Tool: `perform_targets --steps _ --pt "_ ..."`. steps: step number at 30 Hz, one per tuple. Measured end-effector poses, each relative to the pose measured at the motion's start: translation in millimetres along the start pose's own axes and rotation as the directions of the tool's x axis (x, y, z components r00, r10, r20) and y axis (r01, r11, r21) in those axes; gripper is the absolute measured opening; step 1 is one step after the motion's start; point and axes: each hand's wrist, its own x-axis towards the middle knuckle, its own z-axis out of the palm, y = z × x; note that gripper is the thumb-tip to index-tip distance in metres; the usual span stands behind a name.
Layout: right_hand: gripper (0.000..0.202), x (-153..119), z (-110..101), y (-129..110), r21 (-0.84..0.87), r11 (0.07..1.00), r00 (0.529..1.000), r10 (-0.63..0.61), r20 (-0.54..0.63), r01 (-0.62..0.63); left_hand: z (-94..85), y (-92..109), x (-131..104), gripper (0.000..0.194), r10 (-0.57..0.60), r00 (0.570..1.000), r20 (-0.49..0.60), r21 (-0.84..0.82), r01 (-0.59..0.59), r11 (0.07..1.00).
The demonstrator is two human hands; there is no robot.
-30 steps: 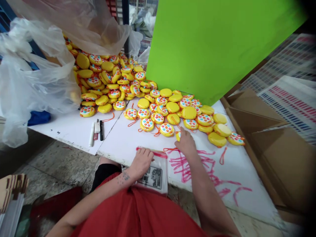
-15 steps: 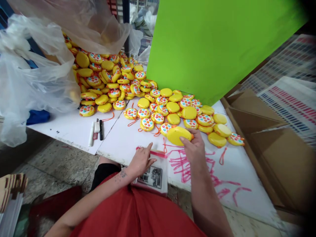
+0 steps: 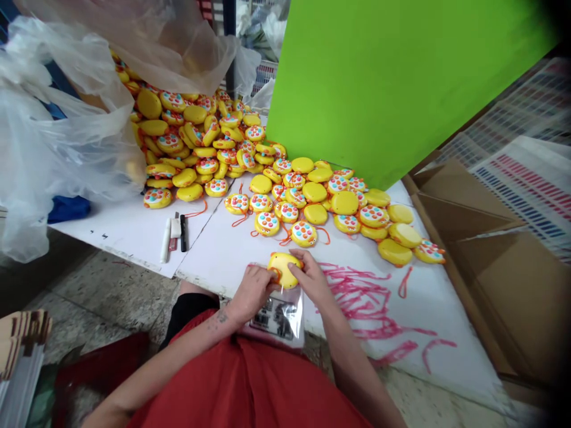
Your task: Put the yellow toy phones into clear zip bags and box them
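At the worktop's [image 3: 209,252] near edge, R hand [image 3: 312,278] grip pinches yellow toy [image 3: 285,270] over clear bag [image 3: 288,318], L hand [image 3: 253,291] touching toy's left side, prob. to steady it, tho can't tell if L grip's pinching.

One held toy [image 3: 282,265], two markers [image 3: 183,233]

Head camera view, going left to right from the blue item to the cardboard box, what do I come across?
Blue item, white pen, black pen, left hand, held yellow toy, right hand, orange loop, cardboard box.
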Motion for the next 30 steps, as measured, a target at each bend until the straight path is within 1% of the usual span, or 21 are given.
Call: perform_targets --steps 1,3,4,5,6,7,9,10,11,13,16,18,20,23,24,25,26,27,28,29,30 --pt "0.035 -1.6 1.3 -1.0 -0.037 0.999 0.998 -0.004 0.059 0.006 -1.0 -0.2 -0.5 0.011 0.009 1.000 -0.019 0.004 -0.009 1.000" --pt "0.031 -4.5 0.8 -4.8 -0.122 0.990 0.984 -0.042 0.175 0.064 -2.8 -0.6 -0.3 0.013 0.023 0.999 -0.036 0.028 -0.022 0.999" --pt "0.030 -5.6 -1.1 -6.9 -0.169 0.980 0.976 -0.072 0.205 0.108 -3.7 -0.6 0.5 0.013 0.022 0.999 -0.034 0.044 -0.021 0.999" --pt "0.030 -6.6 -4.2 -8.8 -0.221 0.964 0.974 -0.105 0.199 0.149 -4.5 -0.5 1.9 0.013 0.014 0.999 -0.030 0.061 -0.012 0.998" --pt "0.031 -7.4 -8.0 -10.3 -0.278 0.945 0.979 -0.131 0.157 0.171 -5.4 -0.2 3.7 0.011 0.000 1.000 -0.025 0.074 0.002 0.997" --pt "0.031 -8.2 -12.4 -11.3 -0.338 0.927 0.986 -0.139 0.091 0.162 -6.4 0.1 5.8 0.009 -0.019 1.000 -0.022 0.078 0.020 0.997" --pt "0.033 -10.1 -20.7 -11.4 -0.415 0.907 0.996 -0.088 -0.029 0.068 -9.1 0.9 10.6 0.006 -0.060 0.998 -0.027 0.059 0.061 0.996" --pt "0.034 -11.5 -23.7 -10.6 -0.421 0.907 0.998 -0.039 -0.055 0.013 -10.9 1.2 12.9 0.006 -0.076 0.997 -0.027 0.034 0.076 0.997" --pt "0.034 -13.1 -25.4 -9.3 -0.411 0.911 0.998 0.013 -0.053 -0.034 -13.0 1.3 15.0 0.006 -0.086 0.996 -0.018 0.000 0.086 0.996" --pt "0.033 -16.8 -24.1 -5.6 -0.379 0.922 0.997 0.081 -0.015 -0.081 -17.5 1.2 18.3 0.009 -0.096 0.995 0.036 -0.071 0.098 0.993" --pt "0.034 -22.0 -13.5 -0.6 -0.362 0.929 0.997 0.078 -0.007 -0.075 -23.4 1.6 21.1 0.009 -0.081 0.984 0.161 -0.132 0.103 0.986" --pt "0.036 -24.7 -5.0 -0.2 -0.347 0.935 0.997 0.062 -0.042 -0.073 -25.8 3.7 22.4 0.006 -0.081 0.973 0.218 -0.119 0.109 0.987" --pt "0.038 -26.4 2.0 -3.5 -0.331 0.940 0.994 0.055 -0.099 -0.085 -27.6 7.5 23.4 0.005 -0.119 0.965 0.233 -0.082 0.141 0.987" --pt "0.039 -27.5 8.6 -13.3 -0.286 0.953 0.982 0.048 -0.184 -0.100 -31.3 13.7 23.7 0.011 -0.126 0.958 0.257 -0.100 0.156 0.983" --pt "0.040 -27.5 10.0 -17.0 -0.245 0.965 0.978 0.045 -0.206 -0.096 -33.1 15.1 23.1 0.012 -0.110 0.963 0.247 -0.126 0.145 0.981" --pt "0.040 -27.5 11.1 -20.4 -0.189 0.978 0.974 0.045 -0.223 -0.088 -35.1 15.6 22.0 0.011 -0.097 0.973 0.210 -0.157 0.132 0.979" --pt "0.041 -27.5 12.0 -23.5 -0.127 0.989 0.970 0.045 -0.239 -0.077 -37.0 15.3 20.6 0.010 -0.098 0.985 0.140 -0.188 0.124 0.974" --pt "0.041 -27.5 12.7 -26.0 -0.065 0.996 0.966 0.048 -0.253 -0.066 -38.8 14.1 18.8 0.013 -0.120 0.992 0.042 -0.216 0.126 0.968" --pt "0.041 -27.5 13.3 -28.0 -0.012 0.998 0.962 0.049 -0.269 -0.054 -40.2 12.1 17.1 0.019 -0.157 0.986 -0.062 -0.249 0.137 0.959" --pt "0.041 -27.6 13.9 -29.4 0.026 0.999 0.957 0.046 -0.287 -0.040 -41.0 9.6 15.4 0.027 -0.207 0.968 -0.145 -0.291 0.159 0.944" --pt "0.040 -27.6 14.4 -30.2 0.051 0.998 0.951 0.039 -0.307 -0.024 -41.2 6.8 13.9 0.035 -0.264 0.947 -0.184 -0.345 0.189 0.919"
